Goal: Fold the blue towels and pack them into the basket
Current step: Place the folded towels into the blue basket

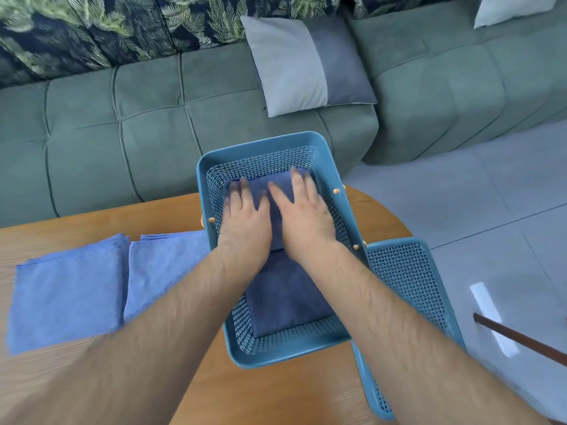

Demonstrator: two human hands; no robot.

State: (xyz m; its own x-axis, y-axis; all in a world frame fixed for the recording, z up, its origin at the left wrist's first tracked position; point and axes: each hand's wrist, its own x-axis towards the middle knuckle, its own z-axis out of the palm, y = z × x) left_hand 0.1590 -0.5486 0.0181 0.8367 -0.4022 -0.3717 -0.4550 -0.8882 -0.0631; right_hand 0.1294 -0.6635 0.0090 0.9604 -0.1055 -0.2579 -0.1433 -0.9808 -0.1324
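A blue perforated basket [343, 207] stands on the wooden table. Two folded dark blue towels lie inside it: one [260, 187] in the far half, another [287, 297] in the near half. My left hand [245, 222] and my right hand [302, 214] press flat on the far towel, side by side, fingers straight and spread. Two lighter blue towels lie flat on the table to the left of the basket, one [66, 294] further left, one [159, 268] beside the basket and partly under my left forearm.
The basket's blue perforated lid [408, 277] lies on the table's right edge, beside the basket. A green sofa [122, 130] with a grey cushion [306, 62] runs behind the wooden table [92, 219]. A brown stick [521, 338] crosses the tiled floor at right.
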